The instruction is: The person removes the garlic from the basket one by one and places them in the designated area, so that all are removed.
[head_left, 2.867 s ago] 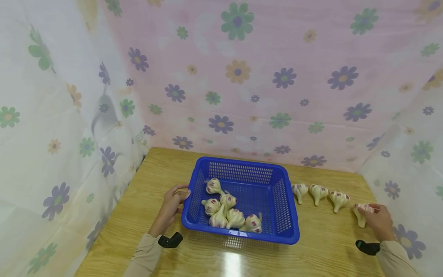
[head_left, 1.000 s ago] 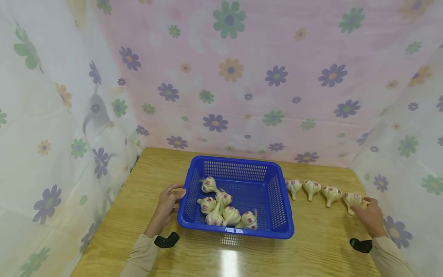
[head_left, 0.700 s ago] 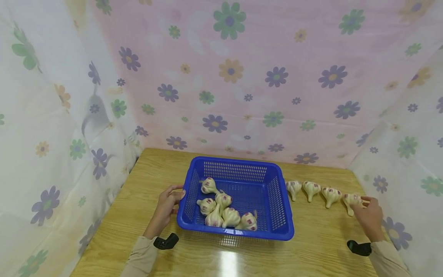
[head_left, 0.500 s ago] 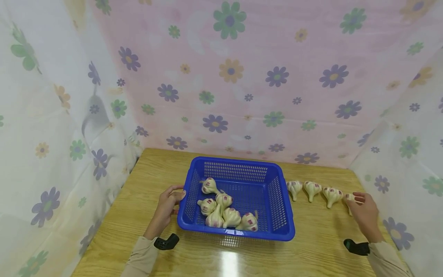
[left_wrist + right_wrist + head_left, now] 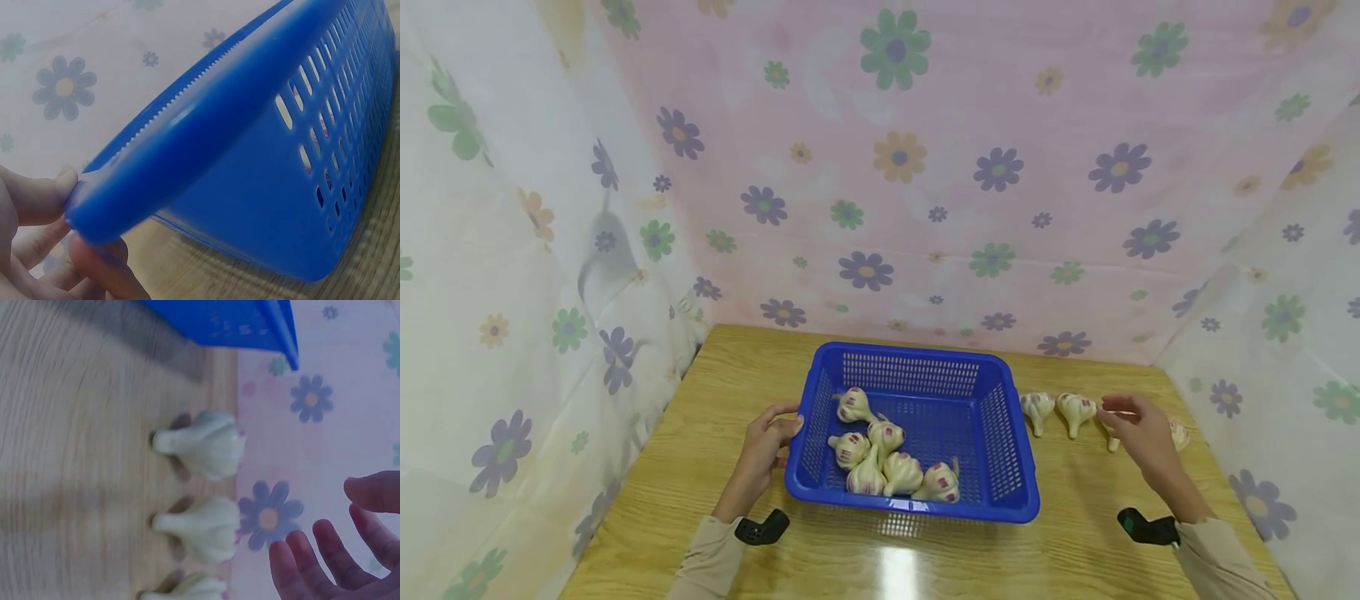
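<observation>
My left hand (image 5: 763, 450) grips the left rim of a blue plastic basket (image 5: 917, 507), thumb over the rim and fingers beneath it, as the left wrist view shows. Several garlic bulbs (image 5: 853, 406) lie inside, mostly toward the left and front. To the basket's right, more bulbs form a row on the table: one garlic bulb (image 5: 1037, 410) beside the basket, a second bulb (image 5: 1077, 412), a third partly behind my right hand, and an end bulb (image 5: 1180, 433). My right hand (image 5: 1146, 437) hovers over the row, holding nothing; its fingers (image 5: 334, 553) are spread in the right wrist view.
The wooden table (image 5: 1045, 550) is enclosed by flowered cloth: a pink back sheet (image 5: 940, 233) right behind the basket and white sheets at both sides. A black wrist device (image 5: 1148, 527) sits on each forearm.
My right hand has let go of the garlic bulb at the row's right end, after shifting it nearer the row, and has moved left above the third bulb. My left hand stays on the basket rim.
</observation>
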`<action>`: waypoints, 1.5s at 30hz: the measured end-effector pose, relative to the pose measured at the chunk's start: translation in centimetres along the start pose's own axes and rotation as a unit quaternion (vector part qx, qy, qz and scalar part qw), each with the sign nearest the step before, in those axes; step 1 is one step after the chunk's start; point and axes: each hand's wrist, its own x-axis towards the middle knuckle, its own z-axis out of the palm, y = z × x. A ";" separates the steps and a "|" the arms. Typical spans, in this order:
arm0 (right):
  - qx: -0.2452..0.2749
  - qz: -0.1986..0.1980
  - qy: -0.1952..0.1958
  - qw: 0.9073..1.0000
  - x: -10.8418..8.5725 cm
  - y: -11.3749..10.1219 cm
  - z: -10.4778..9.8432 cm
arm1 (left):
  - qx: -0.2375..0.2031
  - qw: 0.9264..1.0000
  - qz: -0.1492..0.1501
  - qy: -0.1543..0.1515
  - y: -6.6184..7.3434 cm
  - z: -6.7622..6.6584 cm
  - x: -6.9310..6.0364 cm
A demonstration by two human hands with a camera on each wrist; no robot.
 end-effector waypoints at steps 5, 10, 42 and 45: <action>0.016 -0.017 -0.038 0.999 0.1 -1.7 1.1 | 0.001 1.000 0.000 -0.001 0.0 0.1 -0.1; 0.027 -0.015 -0.070 0.997 0.0 -3.1 2.2 | 0.006 1.000 0.000 -0.002 0.0 0.1 0.0; 0.132 -0.046 -0.196 0.971 1.0 -9.1 8.4 | -0.008 1.000 0.004 -0.004 -0.3 -0.1 -0.1; 0.136 -0.052 -0.213 0.966 1.2 -9.3 9.1 | -0.010 1.000 0.005 -0.006 -0.1 -0.1 -0.1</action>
